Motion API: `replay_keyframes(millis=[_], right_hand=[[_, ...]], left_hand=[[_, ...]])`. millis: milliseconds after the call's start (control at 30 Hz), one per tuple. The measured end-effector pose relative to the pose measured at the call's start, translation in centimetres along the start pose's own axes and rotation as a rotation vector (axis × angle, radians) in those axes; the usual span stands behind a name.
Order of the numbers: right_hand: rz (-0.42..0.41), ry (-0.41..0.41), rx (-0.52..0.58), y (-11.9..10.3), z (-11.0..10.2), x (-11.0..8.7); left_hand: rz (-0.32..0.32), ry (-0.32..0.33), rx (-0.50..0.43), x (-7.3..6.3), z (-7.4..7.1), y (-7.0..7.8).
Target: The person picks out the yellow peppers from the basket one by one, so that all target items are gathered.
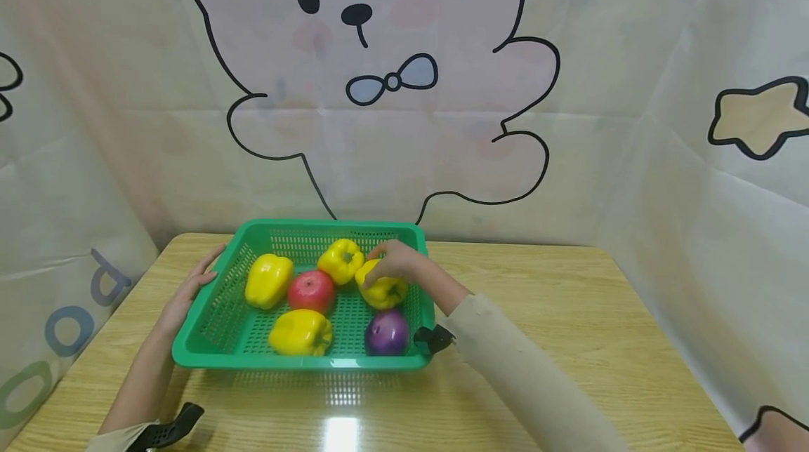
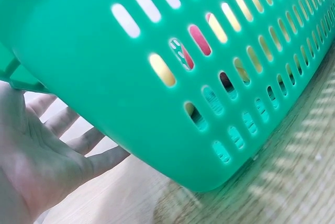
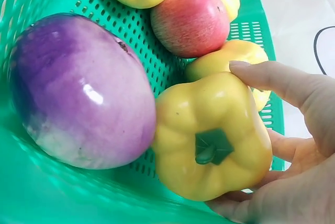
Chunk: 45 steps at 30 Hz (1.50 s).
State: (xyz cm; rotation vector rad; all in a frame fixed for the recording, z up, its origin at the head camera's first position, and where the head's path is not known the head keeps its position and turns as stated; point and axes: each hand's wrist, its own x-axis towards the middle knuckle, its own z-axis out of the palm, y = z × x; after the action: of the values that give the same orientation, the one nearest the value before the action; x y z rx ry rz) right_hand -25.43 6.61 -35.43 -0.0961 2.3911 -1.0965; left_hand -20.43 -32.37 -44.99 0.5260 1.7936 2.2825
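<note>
A green plastic basket (image 1: 218, 362) with slotted walls stands on the table. My right hand (image 1: 399, 260) reaches over its right side and grips a yellow bell pepper (image 3: 212, 135), thumb on one side and fingers round the other. My left hand (image 1: 188, 292) lies along the outside of the basket's left wall, its fingers extended under the rim in the left wrist view. Beside the gripped pepper sits a purple round vegetable (image 3: 84, 90), like an eggplant or turnip. A red apple (image 1: 312, 291) lies mid-basket, with other yellow bell peppers (image 1: 300, 332) around it.
The basket rests on a wooden table (image 1: 537, 311) that extends to its right and in front. Behind the table hangs a cloth backdrop (image 1: 607, 178) with a cartoon bear, and more cloth hangs at both sides. Black straps (image 1: 432, 340) sit on my wrists.
</note>
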Motion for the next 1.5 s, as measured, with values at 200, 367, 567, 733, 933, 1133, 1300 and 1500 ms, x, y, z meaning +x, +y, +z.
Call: replay_keyframes(millis=[200, 367, 567, 733, 933, 1133, 1300, 1500], right_hand=[[-0.002, 0.015, -0.028, -0.6, -0.4, -0.4], [-0.015, 0.017, -0.054, -0.9, -0.8, -0.8], [-0.040, 0.010, -0.055, -1.1, -1.3, -1.3], [-0.063, 0.010, -0.058, -1.4, -1.9, -1.8], [-0.082, 0.001, -0.066, -1.5, -2.5, -2.2], [-0.065, -0.020, -0.033, -1.7, -3.0, -2.6], [-0.082, -0.035, -0.002, -1.7, -3.4, -2.9], [-0.117, -0.018, 0.037, -1.3, -3.8, -3.2]], left_hand=[[0.002, -0.001, -0.003, 0.1, -0.1, 0.0], [0.004, -0.001, -0.014, 0.1, 0.0, 0.0], [0.009, -0.003, -0.022, 0.1, 0.0, 0.0], [0.013, -0.020, -0.058, 0.1, 0.0, -0.1], [0.016, -0.027, -0.058, 0.1, -0.1, -0.1], [0.012, -0.026, -0.059, 0.2, -0.1, 0.0], [0.004, -0.005, -0.029, 0.1, 0.1, 0.1], [-0.009, 0.010, -0.014, 0.1, 0.1, 0.1]])
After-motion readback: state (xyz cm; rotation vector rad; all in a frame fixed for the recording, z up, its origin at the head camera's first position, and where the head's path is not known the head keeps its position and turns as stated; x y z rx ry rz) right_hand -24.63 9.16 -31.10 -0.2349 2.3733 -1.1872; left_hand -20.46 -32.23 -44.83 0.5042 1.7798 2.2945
